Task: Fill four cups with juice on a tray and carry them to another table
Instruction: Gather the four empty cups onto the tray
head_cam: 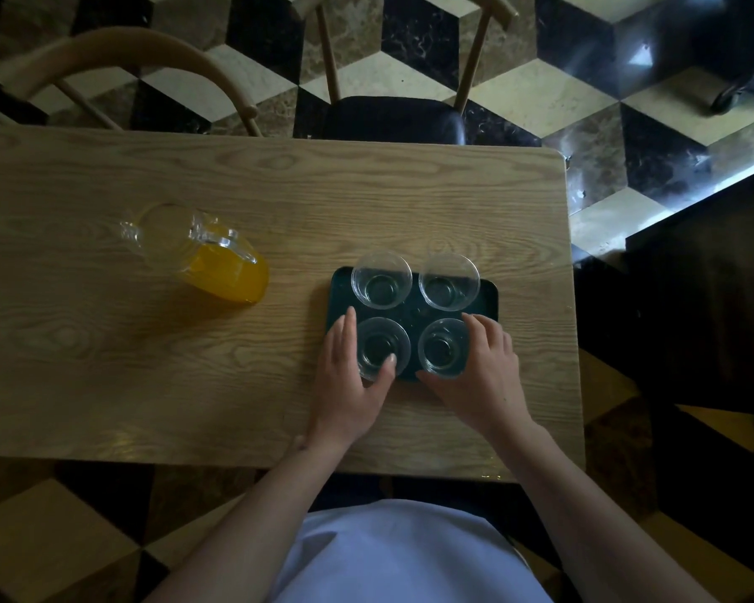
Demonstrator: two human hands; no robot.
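Note:
A dark tray [490, 298] lies on the wooden table [149, 363] and carries several clear, empty cups in two rows. My left hand [349, 385] wraps around the near left cup [382, 348], thumb on its near rim. My right hand [484, 372] curls around the near right cup [442, 348]. The far left cup [382, 279] and far right cup [449, 281] stand untouched. A glass pitcher [201, 250] about half full of orange juice stands on the table to the left, apart from the tray.
Two wooden chairs stand beyond the table's far edge, one at the left [118, 67] and one with a dark seat [392, 117]. The table's right edge [573, 298] is close to the tray. A dark piece of furniture [693, 298] stands to the right.

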